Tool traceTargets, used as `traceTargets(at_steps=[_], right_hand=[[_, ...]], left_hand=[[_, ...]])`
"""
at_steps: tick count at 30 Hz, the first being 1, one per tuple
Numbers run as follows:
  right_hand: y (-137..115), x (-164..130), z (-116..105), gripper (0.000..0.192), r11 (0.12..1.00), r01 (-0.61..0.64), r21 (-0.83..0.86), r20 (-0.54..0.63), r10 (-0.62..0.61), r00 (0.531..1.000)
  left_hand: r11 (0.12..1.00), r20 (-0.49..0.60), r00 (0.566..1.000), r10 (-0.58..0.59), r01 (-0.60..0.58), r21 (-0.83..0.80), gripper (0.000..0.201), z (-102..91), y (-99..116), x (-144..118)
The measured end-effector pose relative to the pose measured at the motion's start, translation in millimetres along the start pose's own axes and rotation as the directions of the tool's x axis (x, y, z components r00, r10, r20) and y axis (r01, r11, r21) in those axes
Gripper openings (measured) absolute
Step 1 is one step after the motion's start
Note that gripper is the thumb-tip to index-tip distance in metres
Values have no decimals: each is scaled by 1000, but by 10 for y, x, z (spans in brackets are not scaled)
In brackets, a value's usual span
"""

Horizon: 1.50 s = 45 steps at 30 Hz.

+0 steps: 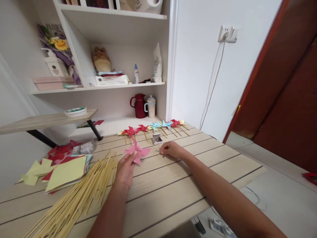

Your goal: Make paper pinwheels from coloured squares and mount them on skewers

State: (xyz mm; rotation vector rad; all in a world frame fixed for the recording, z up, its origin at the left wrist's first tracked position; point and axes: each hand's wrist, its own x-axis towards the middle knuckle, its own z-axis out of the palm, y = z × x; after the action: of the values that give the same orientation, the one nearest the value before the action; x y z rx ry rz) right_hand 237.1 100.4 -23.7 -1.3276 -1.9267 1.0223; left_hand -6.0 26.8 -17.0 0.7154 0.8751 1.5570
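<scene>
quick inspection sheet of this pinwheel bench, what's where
surface: pale wooden plank table.
job's things: pink pinwheel in left hand; small open box near right hand; finished pinwheels in a row at the back.
clutter: wooden sticks and coloured paper sheets at left.
grippers: left hand holds the pinwheel; right hand pinches something tiny on the table, too small to tell.
cables: white cable hangs from wall socket.
surroundings: shelves with red jug; brown door.
</scene>
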Motion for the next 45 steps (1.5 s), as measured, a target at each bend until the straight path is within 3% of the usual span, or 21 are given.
traceTargets(at_steps=[5, 14, 28, 37, 40, 45], right_hand=[[34, -16, -49, 10, 1000, -11, 2, -14, 11, 1000], [70, -51, -64, 18, 998, 14, 58, 69, -18, 997], [109, -38, -32, 15, 993, 4, 115, 95, -15, 995], [94, -59, -28, 19, 997, 17, 73, 50, -20, 999], [60, -78, -14, 28, 998, 40, 51, 7, -41, 999], [27, -95, -15, 26, 999, 44, 29, -99, -41, 994]], left_hand=[[1000, -8, 1000, -3, 3, -9, 29, 2, -1, -3], [1000, -4, 1000, -5, 4, -20, 32, 11, 8, -22], [1000, -5, 1000, 2, -2, -18, 29, 11, 8, -39], [1000, 1, 1000, 11, -11, 3, 27, 17, 11, -60], [999, 4, 1000, 28, -29, 26, 28, 27, 3, -83], [996, -9, 998, 61, -60, 58, 27, 22, -15, -79]])
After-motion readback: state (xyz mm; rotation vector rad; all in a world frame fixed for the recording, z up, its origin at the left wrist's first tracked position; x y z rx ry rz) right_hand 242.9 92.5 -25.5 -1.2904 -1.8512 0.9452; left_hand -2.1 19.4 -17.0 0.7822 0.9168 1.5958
